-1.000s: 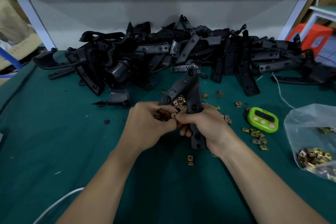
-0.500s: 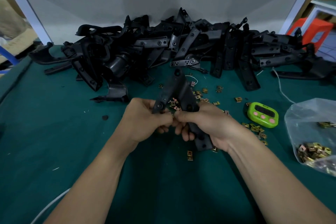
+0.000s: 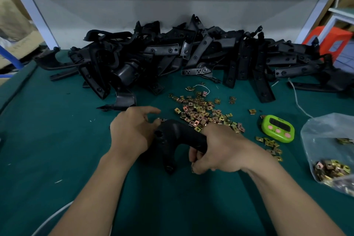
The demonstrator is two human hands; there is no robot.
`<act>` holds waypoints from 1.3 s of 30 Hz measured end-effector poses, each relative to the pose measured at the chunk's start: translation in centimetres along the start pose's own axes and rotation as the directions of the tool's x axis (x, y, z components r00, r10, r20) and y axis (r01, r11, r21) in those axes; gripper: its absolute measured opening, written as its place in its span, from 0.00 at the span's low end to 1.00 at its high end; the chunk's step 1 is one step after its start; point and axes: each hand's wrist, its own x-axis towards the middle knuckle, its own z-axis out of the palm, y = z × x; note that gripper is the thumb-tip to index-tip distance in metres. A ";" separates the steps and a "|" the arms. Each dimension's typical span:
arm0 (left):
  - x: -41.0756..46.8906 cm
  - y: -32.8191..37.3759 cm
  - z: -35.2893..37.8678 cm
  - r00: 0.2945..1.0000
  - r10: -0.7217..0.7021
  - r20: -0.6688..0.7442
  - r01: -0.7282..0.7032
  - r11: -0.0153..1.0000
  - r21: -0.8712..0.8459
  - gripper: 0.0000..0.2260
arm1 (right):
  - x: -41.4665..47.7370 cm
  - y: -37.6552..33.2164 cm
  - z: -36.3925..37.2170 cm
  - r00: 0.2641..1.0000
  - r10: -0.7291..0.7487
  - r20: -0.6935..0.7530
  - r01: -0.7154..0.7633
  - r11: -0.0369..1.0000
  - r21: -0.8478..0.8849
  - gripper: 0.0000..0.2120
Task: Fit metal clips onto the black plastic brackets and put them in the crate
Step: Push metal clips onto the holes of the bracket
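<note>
The right hand (image 3: 220, 149) is curled knuckles-up, fingers wrapped tight around one arm of a black plastic bracket (image 3: 178, 140). The left hand (image 3: 134, 132) sits at the bracket's far bend, thumb and fingertips pressed to its upper end beside a small metal clip (image 3: 162, 119), index finger stretched forward; its fingers are partly spread, and a firm pinch cannot be confirmed. The bracket is a bent shape, lying low over the green mat (image 3: 47, 140): one leg runs rightward into the right fist, the other points down toward the person. Beyond the right knuckles lies a scatter of loose clips (image 3: 201, 109).
</note>
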 end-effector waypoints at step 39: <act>-1.8 2.8 1.9 0.986 0.089 0.138 0.037 0.697 -0.716 0.09 | 2.6 0.8 1.5 0.907 0.057 -0.418 0.330 0.522 0.787 0.06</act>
